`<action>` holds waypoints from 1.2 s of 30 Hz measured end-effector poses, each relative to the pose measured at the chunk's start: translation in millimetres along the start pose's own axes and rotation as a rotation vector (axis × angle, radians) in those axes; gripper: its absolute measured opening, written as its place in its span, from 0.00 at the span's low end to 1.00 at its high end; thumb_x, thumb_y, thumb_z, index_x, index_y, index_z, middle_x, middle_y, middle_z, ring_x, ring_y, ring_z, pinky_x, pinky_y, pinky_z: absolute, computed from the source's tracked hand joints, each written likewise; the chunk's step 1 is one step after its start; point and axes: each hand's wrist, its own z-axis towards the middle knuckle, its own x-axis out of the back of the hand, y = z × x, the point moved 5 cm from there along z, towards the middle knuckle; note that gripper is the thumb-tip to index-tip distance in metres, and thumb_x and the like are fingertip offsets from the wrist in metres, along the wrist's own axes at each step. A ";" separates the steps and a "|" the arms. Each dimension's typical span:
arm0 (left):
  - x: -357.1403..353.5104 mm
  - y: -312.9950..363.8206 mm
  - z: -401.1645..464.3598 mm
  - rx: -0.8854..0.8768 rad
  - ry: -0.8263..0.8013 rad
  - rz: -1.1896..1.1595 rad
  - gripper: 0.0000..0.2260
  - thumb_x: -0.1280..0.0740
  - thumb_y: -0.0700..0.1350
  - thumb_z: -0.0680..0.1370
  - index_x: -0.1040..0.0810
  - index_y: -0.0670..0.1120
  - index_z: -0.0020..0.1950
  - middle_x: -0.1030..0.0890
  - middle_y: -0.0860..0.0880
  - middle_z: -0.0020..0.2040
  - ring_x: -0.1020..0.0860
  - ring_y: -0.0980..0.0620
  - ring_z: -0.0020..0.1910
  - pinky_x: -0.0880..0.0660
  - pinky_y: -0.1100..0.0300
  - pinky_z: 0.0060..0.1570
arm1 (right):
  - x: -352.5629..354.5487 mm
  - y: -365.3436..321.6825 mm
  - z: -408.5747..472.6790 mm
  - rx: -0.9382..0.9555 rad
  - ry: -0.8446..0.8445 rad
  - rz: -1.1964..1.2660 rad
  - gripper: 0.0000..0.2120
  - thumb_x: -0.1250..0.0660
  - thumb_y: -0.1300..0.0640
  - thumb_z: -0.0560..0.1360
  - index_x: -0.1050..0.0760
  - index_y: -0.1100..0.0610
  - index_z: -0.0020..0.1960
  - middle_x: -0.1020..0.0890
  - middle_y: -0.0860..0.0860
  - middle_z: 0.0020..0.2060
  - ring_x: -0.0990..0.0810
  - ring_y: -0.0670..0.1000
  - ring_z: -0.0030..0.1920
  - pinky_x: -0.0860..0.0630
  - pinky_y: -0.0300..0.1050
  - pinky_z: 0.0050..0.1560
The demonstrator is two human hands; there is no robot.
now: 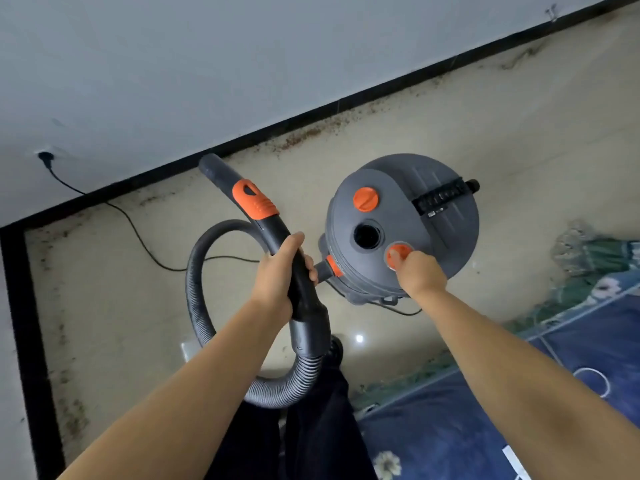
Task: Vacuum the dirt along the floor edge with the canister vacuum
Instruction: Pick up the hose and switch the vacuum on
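A grey round canister vacuum [426, 202] stands on the beige floor, with two orange knobs and a black round opening on its lid. My left hand [280, 271] grips the black hose handle [258, 209], which has an orange slider and points its open end toward the wall. The ribbed grey hose [197, 296] loops down and around below my wrist. My right hand [417, 270] has its fingers curled on the nearer orange knob [394, 252]. Brown dirt [308, 135] lies along the black baseboard [381, 91].
A black power cord [135, 230] runs from a wall socket [45, 157] across the floor toward the canister. A blue patterned rug [519, 410] with green fringe covers the floor at the right. More dirt speckles the left floor edge [65, 358]. My dark trouser legs show at the bottom.
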 end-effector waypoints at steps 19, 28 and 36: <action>38.6 58.9 49.6 0.078 -0.177 0.245 0.23 0.34 0.47 0.76 0.27 0.50 0.19 0.28 0.46 0.25 0.30 0.48 0.27 0.30 0.56 0.36 | 9.2 -117.9 81.2 -0.250 0.050 0.252 0.14 0.44 0.61 0.80 0.23 0.65 0.45 0.18 0.62 0.49 0.20 0.59 0.51 0.28 0.45 0.44; 45.0 89.8 67.4 0.057 -0.335 0.443 0.19 0.36 0.48 0.78 0.29 0.41 0.29 0.28 0.42 0.26 0.30 0.50 0.22 0.31 0.66 0.24 | -10.8 -124.7 75.8 -0.614 0.075 0.996 0.14 0.44 0.66 0.80 0.33 0.58 0.36 0.29 0.53 0.26 0.31 0.46 0.14 0.40 0.32 0.14; 44.8 88.1 62.2 0.054 -0.387 0.480 0.18 0.35 0.47 0.78 0.28 0.41 0.30 0.27 0.43 0.26 0.29 0.50 0.24 0.30 0.65 0.26 | -6.9 -147.2 41.6 -0.681 -0.003 1.179 0.11 0.49 0.59 0.81 0.29 0.63 0.52 0.26 0.56 0.30 0.30 0.50 0.26 0.37 0.37 0.24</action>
